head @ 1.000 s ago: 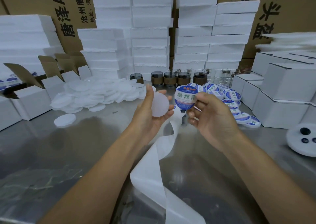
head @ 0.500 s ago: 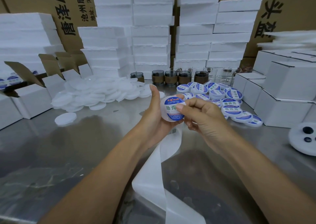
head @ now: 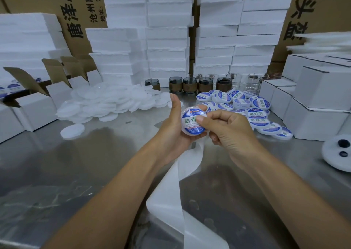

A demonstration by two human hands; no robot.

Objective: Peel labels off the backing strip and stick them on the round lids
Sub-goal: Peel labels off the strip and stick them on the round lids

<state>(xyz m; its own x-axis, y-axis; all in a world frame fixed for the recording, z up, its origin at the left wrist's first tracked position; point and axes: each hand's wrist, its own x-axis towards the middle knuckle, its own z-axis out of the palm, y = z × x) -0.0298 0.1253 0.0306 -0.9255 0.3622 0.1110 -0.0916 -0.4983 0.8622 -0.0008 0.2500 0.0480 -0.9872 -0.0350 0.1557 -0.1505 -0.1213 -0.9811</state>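
two hands at mid-counter (head: 85, 163): your left hand (head: 171, 129) cups the round lid (head: 191, 133), right hand (head: 229, 133) pinches it, thumb pressing its label (head: 190, 121).

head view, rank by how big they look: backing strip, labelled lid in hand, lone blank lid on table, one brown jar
1. backing strip
2. labelled lid, though nearer the camera
3. lone blank lid and brown jar look about alike; not ranked
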